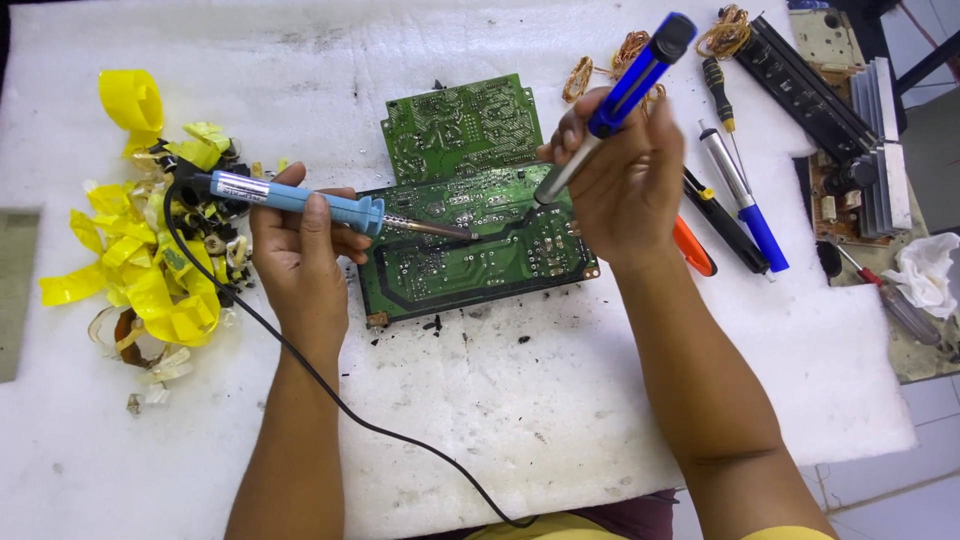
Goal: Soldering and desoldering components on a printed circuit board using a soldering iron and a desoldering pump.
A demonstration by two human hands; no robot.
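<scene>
The left hand [300,245] grips a blue soldering iron [300,200], fingers clamped round its handle, with the metal tip lying on the near green board [450,265], left of the board's middle. A black cord [330,395] runs from the iron's back end, loops past the wrist and trails toward the near edge of the foam.

The right hand [615,180] holds a blue-and-silver solder sucker [615,100] tilted, fingers clamped round its barrel, its nozzle touching the board just right of the iron's tip.

The board lies on a white foam sheet [500,420] that covers the tabletop. A second green board [460,125] lies just behind it, their edges overlapping. Black crumbs dot the foam in front of the board.

Well left of the board sits a heap of yellow tape scraps [150,270] mixed with dark parts. Right of the board, beyond the right hand, lie an orange-handled tool [695,250], a black tool [725,225], another blue-and-silver sucker [745,200] and a small screwdriver [718,95]. Copper wire coils [725,35] lie behind them. Farther right stand a black finned heat sink [810,95], a silver one [885,150] and a crumpled white tissue [925,270]
</scene>
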